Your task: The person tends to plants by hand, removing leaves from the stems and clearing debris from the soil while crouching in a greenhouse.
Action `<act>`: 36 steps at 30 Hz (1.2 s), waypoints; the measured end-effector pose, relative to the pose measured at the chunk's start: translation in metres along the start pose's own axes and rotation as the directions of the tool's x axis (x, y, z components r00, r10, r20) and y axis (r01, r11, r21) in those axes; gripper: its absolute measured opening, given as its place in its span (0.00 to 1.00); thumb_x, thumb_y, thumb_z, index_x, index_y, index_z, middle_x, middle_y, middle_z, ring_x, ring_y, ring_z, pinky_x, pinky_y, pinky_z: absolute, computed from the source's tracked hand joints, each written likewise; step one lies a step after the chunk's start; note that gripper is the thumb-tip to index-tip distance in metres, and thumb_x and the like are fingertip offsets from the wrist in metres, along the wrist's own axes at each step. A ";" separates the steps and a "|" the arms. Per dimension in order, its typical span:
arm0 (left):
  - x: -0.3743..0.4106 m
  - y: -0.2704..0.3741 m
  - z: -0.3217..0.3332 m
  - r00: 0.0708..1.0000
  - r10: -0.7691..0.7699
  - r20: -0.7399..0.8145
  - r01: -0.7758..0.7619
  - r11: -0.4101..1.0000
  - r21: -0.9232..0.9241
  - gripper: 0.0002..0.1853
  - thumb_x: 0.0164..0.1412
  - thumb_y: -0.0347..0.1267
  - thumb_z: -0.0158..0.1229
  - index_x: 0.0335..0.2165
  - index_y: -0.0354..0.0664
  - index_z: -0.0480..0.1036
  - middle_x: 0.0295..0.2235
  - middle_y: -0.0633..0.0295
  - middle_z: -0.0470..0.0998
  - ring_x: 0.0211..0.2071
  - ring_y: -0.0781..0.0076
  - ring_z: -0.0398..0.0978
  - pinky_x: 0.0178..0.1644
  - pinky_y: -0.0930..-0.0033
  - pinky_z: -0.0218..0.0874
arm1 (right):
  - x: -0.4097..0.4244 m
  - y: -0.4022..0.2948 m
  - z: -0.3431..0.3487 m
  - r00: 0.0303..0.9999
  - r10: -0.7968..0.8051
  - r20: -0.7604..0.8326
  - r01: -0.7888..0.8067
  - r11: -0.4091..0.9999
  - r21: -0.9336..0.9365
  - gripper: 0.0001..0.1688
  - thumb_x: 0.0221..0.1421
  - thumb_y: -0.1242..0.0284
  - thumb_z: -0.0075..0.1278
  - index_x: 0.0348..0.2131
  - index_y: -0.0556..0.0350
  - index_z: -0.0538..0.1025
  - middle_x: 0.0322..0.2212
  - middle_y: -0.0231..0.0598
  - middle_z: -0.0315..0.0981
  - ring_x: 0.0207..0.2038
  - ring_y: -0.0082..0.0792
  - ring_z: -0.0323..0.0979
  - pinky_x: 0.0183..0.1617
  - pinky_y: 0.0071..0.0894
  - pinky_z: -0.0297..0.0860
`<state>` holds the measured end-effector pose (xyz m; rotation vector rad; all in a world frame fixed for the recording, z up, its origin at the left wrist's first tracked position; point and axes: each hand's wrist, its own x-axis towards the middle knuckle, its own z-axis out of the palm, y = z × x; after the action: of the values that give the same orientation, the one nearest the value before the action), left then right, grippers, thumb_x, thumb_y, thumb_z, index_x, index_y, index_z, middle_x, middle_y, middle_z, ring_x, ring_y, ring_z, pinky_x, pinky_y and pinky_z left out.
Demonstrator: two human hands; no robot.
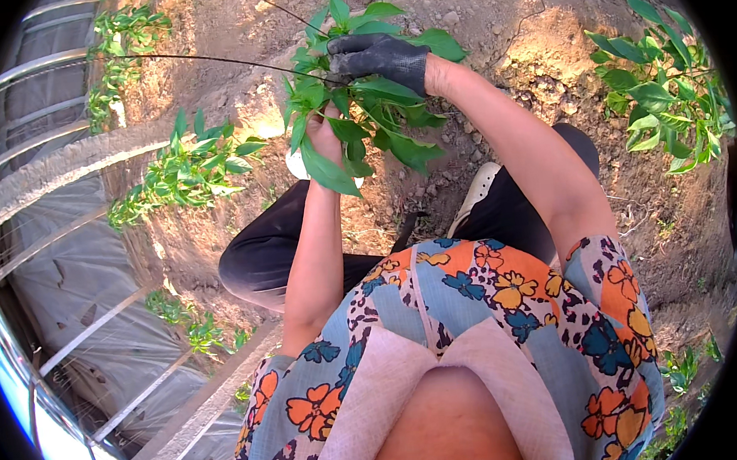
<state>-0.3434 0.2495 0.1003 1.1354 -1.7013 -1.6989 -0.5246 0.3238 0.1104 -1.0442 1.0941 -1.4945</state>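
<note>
A leafy green plant [401,128], which looks like a pepper plant, stands before me at the top middle. My right hand [378,61], in a dark grey work glove, is among its upper leaves with the fingers bent around the stem area, close to a thin dark cord [228,57]. What the gloved fingers hold is hidden by leaves. My left hand [326,135], without a glove, reaches in from below, its fingers raised at the plant's stems and partly covered by leaves. The dark cord runs from the left into the plant, and a second cord [282,8] comes down from the top.
More green plants grow at the left [193,170], upper left [127,36] and right [667,89]. Concrete beams [66,177], metal bars and grey plastic sheeting [95,257] fill the left side. Dry, cloddy soil [211,88] lies around. A light-coloured shoe [476,190] shows below the right arm.
</note>
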 end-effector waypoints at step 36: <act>0.029 -0.018 0.017 0.970 0.240 0.040 -0.234 0.877 0.421 0.07 0.50 0.28 0.49 0.26 0.34 0.69 0.21 0.58 0.73 0.27 0.65 0.70 0.30 0.63 0.59 | -0.032 0.010 -0.019 0.847 0.266 -0.460 -0.369 0.917 -0.150 0.14 0.48 0.68 0.51 0.36 0.55 0.75 0.33 0.33 0.73 0.38 0.27 0.68 0.45 0.27 0.62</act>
<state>-0.3690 0.2383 0.0744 1.0544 -2.1691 -1.2008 -0.5355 0.3563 0.0933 -0.6424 1.7060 -1.3737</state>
